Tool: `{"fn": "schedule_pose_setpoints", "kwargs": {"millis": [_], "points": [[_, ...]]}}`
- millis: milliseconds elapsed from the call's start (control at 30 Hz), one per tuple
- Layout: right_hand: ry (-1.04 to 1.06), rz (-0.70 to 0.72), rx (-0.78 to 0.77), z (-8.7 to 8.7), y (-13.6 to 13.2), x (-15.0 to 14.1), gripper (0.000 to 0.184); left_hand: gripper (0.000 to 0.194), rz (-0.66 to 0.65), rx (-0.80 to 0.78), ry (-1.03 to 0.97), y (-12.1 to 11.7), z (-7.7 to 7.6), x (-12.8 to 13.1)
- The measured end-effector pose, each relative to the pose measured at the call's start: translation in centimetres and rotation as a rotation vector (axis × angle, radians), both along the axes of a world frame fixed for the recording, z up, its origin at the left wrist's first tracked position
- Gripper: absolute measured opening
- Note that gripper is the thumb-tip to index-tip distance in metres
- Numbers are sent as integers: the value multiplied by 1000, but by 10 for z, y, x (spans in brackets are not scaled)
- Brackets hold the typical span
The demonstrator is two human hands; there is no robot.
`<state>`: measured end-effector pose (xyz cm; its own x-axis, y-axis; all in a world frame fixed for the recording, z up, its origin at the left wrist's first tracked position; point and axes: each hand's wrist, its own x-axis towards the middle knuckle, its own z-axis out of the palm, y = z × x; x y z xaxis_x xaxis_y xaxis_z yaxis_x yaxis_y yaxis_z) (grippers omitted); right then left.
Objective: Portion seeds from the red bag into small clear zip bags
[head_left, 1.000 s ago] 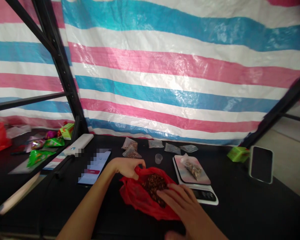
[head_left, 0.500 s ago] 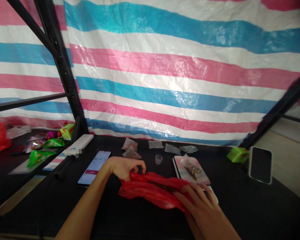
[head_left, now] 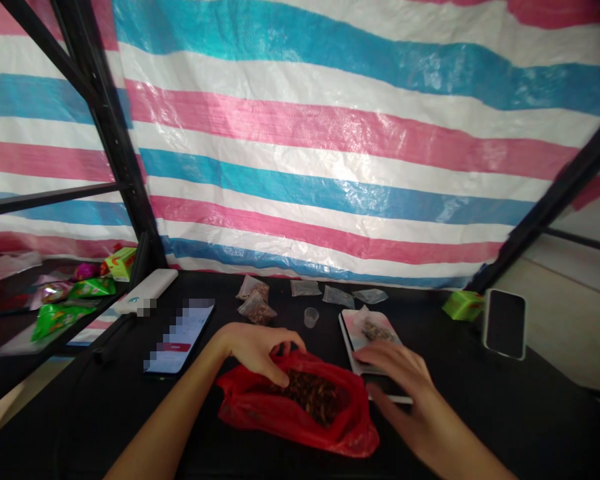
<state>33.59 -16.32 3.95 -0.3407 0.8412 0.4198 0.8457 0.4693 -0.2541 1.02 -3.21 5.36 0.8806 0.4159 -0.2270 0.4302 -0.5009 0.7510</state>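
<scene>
A red plastic bag (head_left: 260,407) lies wide open on the black table, with brown dried bits (head_left: 313,393) heaped inside. My left hand (head_left: 257,347) grips its far left rim, fingers curled over the edge and thumb inside above the bits. My right hand (head_left: 405,380) is off the bag, fingers apart and slightly blurred, at the front right of a flat white scale (head_left: 347,340) with a pale pink top. On that scale lies a small clear bag (head_left: 375,328) of brown bits, close to my right fingertips.
Two filled clear bags (head_left: 257,308), several flat clear bags (head_left: 337,295) and a small clear cup (head_left: 311,317) lie behind. A phone (head_left: 180,337) and a white power strip (head_left: 147,291) are left. A green box (head_left: 463,305) and another phone (head_left: 505,323) stand right.
The red bag's mouth has opened, showing the brown bits. My right hand has let go of the bag and moved right to the scale. My left hand has shifted slightly right on the rim.
</scene>
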Motion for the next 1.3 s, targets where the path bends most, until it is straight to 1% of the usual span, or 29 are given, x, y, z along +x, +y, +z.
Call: {"fn": "schedule_pose_setpoints", "kwargs": {"millis": [67, 133, 200, 300, 433, 533, 633, 700, 767, 833, 900, 967, 1067, 1133, 1200, 1267, 1300], "points": [[-5, -167, 55, 0, 26, 18, 37, 59, 33, -7, 52, 2, -9, 5], [-44, -290, 85, -4, 51, 33, 42, 41, 99, 20, 46, 3, -16, 9], [-71, -324, 54, -11, 70, 43, 51, 27, 140, 58, 8, 5, -20, 11], [-45, -349, -19, -20, 81, 47, 58, 19, 178, 92, -44, 6, -21, 11], [-17, -363, -63, -25, 79, 45, 58, 21, 283, 83, -91, 7, -20, 11], [-28, -352, -59, -26, 74, 44, 61, 31, 259, 30, -85, 7, -16, 11], [-28, -332, -45, -26, 73, 42, 63, 41, 251, 16, -117, 6, -11, 10], [-14, -328, -40, -26, 74, 41, 61, 44, 302, 23, -169, 6, -7, 11], [31, -345, -32, -24, 76, 39, 55, 44, 378, 45, -241, 6, -5, 13], [122, -353, -1, -19, 79, 31, 48, 41, 439, 62, -335, 7, -3, 16], [243, -314, 52, -12, 79, 14, 45, 37, 464, 61, -436, 6, -2, 19], [344, -241, 105, -2, 76, -12, 40, 41, 465, 65, -515, 4, -2, 22], [335, -138, 124, 11, 68, -61, 31, 59, 438, 62, -575, -1, -2, 28], [328, -64, 86, 18, 66, -89, 26, 58, 430, 0, -626, -3, -4, 32], [325, 22, 54, 21, 67, -104, 26, 50, 489, -70, -716, -1, -7, 37], [332, 86, 36, 20, 74, -106, 35, 45, 608, -110, -814, 4, -9, 40], [335, 83, 38, 17, 79, -103, 40, 45, 672, -127, -854, 7, -10, 40]]}}
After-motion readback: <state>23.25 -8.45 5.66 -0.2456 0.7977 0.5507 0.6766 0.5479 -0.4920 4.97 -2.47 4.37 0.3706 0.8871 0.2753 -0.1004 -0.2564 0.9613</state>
